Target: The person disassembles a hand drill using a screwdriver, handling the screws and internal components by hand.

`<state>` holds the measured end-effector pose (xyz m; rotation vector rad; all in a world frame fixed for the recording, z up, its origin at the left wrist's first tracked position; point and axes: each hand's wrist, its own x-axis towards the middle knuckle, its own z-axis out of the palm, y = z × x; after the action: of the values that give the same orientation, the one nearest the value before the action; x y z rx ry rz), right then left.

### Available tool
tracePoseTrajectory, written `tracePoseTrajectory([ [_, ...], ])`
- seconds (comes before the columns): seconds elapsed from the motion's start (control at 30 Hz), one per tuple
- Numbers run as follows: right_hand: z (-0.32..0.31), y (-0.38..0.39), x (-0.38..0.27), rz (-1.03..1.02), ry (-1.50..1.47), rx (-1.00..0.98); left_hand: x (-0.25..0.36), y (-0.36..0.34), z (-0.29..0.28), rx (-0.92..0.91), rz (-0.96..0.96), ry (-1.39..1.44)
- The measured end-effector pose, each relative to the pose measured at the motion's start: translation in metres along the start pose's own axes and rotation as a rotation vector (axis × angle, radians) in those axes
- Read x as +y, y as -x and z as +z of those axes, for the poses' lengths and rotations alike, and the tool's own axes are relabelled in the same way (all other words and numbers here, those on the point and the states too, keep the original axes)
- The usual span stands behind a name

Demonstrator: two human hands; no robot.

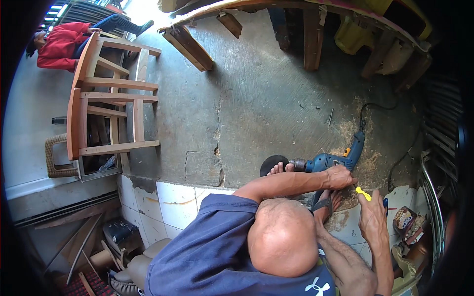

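A blue power drill [323, 162] lies on the concrete floor with its grip toward the upper right. A round black disc [269, 164] sits at its chuck end, partly covered by the toes of a bare foot [280, 168]. My left hand [339, 176] is closed beside the drill's body; what its fingers hold is hidden. Close by on the right, my right hand [373, 217] grips a tool with a yellow handle [364, 194], pointed at my left fingers. A dark blue piece [386, 202] shows at the edge of my right hand; its kind is unclear.
Sawdust [368, 163] and a black cord [364, 109] lie around the drill. Wooden chair frames [118, 84] lie at the left, near a person in red [64, 45]. Wooden furniture legs [312, 39] stand at the top; stacked metal frames [439, 128] are at the right.
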<state>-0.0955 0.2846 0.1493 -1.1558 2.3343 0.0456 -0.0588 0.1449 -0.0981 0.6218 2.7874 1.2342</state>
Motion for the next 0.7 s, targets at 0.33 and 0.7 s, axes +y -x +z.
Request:
tracePoseTrajectory([
  [0.33,-0.004,-0.001,0.003,0.135,-0.126,-0.096,0.007,0.0,-0.007,-0.109,-0.047,-0.067],
  [0.7,-0.014,-0.016,0.005,0.336,-0.379,-0.196,0.005,0.004,0.004,-0.01,-0.06,-0.022],
])
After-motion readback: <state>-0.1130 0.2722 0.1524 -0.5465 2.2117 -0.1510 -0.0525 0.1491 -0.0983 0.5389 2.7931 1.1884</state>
